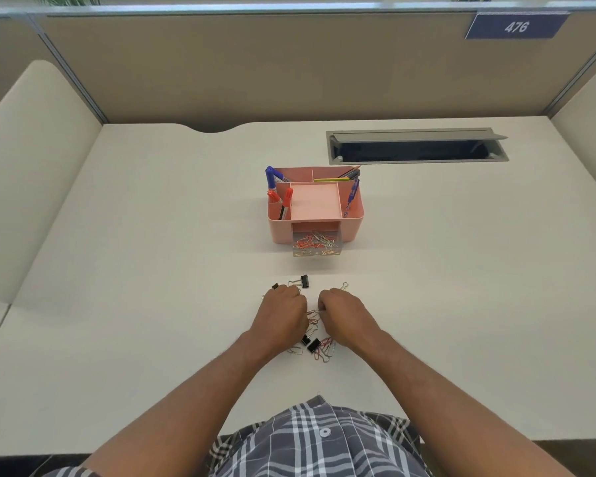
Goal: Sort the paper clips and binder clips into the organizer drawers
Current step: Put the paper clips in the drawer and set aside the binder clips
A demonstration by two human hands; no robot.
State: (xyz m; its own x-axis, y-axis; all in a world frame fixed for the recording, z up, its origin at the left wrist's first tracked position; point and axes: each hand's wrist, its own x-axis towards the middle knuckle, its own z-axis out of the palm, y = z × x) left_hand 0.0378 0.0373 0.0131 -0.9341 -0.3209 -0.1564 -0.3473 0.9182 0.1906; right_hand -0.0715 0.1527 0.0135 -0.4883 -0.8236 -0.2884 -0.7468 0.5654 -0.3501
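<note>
A heap of red and silver wire paper clips is spread on the white desk between two curled hands. The left hand is closed, on what cannot be told; the right hand is pinched on a clip. Four black binder clips are counted: one beyond the knuckles, one part hidden, two near the wrists. More clips are seen in the clear open drawer of one pink plastic organizer.

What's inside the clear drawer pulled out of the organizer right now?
The drawer holds a loose pile of paper clips, red and silver, no binder clips visible. Its back part sits under the organizer, so anything there is hidden.
</note>
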